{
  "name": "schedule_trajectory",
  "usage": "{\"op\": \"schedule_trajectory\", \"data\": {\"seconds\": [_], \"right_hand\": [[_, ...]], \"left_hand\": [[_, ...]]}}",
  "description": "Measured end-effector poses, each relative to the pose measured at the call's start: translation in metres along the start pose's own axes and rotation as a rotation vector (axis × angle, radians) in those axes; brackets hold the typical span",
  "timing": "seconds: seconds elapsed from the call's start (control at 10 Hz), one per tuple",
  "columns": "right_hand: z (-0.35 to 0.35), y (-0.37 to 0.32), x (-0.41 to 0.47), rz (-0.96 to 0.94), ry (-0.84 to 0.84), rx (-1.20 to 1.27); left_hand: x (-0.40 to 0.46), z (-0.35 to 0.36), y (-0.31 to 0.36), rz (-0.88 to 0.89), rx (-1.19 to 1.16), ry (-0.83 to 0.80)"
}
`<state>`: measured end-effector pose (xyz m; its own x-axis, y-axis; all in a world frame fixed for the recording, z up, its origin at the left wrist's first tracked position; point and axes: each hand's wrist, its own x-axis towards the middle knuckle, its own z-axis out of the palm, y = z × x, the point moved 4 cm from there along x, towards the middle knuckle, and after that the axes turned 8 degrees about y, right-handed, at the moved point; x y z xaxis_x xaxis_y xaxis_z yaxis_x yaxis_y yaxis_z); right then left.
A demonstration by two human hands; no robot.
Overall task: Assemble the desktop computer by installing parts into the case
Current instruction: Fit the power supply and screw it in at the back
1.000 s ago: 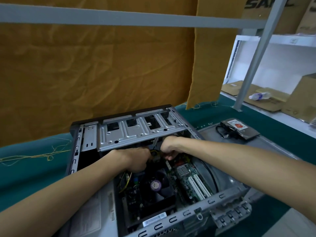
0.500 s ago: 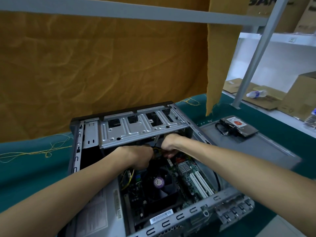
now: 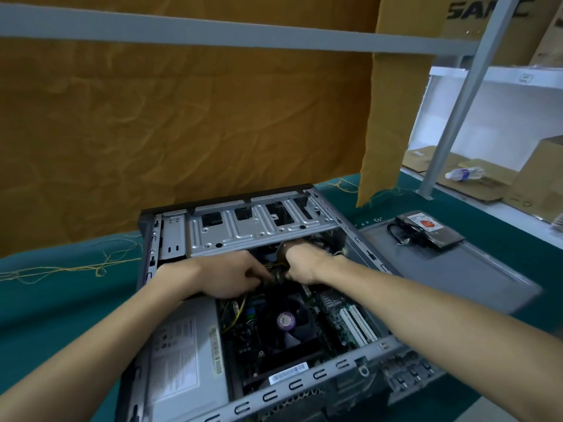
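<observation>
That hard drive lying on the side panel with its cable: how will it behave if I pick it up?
The hard drive looks like a flat metal block, so probably stiff and dense for its size. Its black cable loops loosely and would likely dangle. The side panel beneath looks smooth, so a push may slide it.

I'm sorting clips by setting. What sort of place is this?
Probably a workshop or stockroom bench, not a home. An open computer case lies on a green-covered table, behind it a metal shelving frame with cardboard boxes and an orange cloth backdrop.

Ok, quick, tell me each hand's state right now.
Left hand: curled around the cable bundle.
Right hand: curled, also gripping those cables.
</observation>
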<state>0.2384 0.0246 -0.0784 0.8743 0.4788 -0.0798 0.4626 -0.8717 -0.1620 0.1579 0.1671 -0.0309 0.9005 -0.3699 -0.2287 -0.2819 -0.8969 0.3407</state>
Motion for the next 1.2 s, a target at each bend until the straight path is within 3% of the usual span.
{"op": "schedule_trajectory", "data": {"seconds": [0.2, 0.4, 0.6, 0.7, 0.8, 0.9, 1.0, 1.2], "right_hand": [[0.005, -0.011, 0.000, -0.193, -0.015, -0.155], [0.003, -0.013, -0.005, -0.301, -0.046, -0.331], [0.006, -0.015, -0.001, -0.287, -0.075, -0.307], [0.001, -0.008, -0.004, -0.228, -0.012, -0.177], [-0.005, -0.008, -0.008, -0.180, 0.043, -0.099], [0.000, -0.012, -0.008, -0.183, -0.036, -0.117], [-0.002, -0.002, -0.006, -0.196, -0.003, -0.171], [-0.002, -0.003, -0.004, -0.158, -0.048, -0.191]], "left_hand": [[-0.036, -0.007, -0.007, 0.026, -0.243, 0.339], [-0.042, 0.000, -0.018, -0.054, -0.299, 0.376], [-0.044, -0.004, -0.018, -0.025, -0.292, 0.451], [-0.053, -0.020, -0.016, 0.036, -0.318, 0.752], [-0.060, -0.030, -0.019, 0.023, -0.149, 1.009], [-0.053, -0.020, -0.030, -0.119, 0.027, 0.851], [-0.046, -0.010, -0.039, -0.192, 0.070, 0.678], [-0.046, -0.010, -0.040, -0.203, 0.077, 0.661]]}}
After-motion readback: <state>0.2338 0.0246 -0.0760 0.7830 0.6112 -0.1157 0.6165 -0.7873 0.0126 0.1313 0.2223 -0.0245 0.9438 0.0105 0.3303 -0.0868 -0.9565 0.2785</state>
